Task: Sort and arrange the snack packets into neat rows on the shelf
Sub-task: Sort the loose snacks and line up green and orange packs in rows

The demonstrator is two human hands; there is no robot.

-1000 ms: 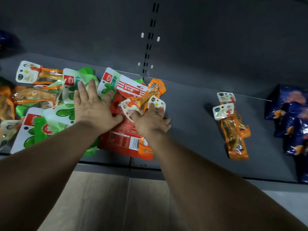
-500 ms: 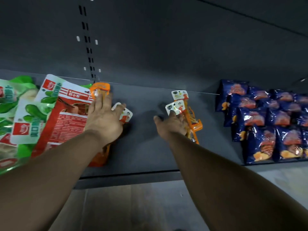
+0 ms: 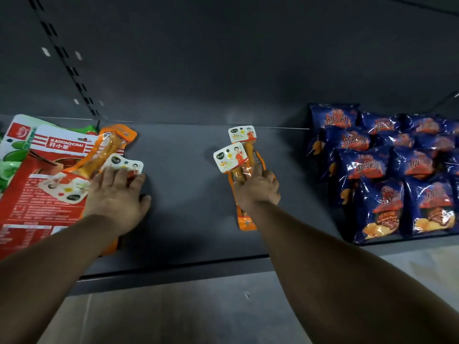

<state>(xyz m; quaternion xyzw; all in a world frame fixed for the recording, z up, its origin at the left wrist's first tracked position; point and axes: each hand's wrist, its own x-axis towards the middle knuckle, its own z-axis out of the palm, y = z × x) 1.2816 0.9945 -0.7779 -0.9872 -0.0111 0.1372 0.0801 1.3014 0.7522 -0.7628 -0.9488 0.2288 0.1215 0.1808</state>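
Orange plastic snack packets [image 3: 242, 170] lie mid-shelf under your right hand [image 3: 258, 188], fingers flat on them, while your spread left hand [image 3: 116, 194] presses another orange packet [image 3: 124, 167] at the left pile, and a quick push might slide them crooked.

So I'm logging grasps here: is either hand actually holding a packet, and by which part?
Neither grips one. The left hand lies flat on an orange packet below its white header; the right hand presses straight fingers on the middle of the orange packets.
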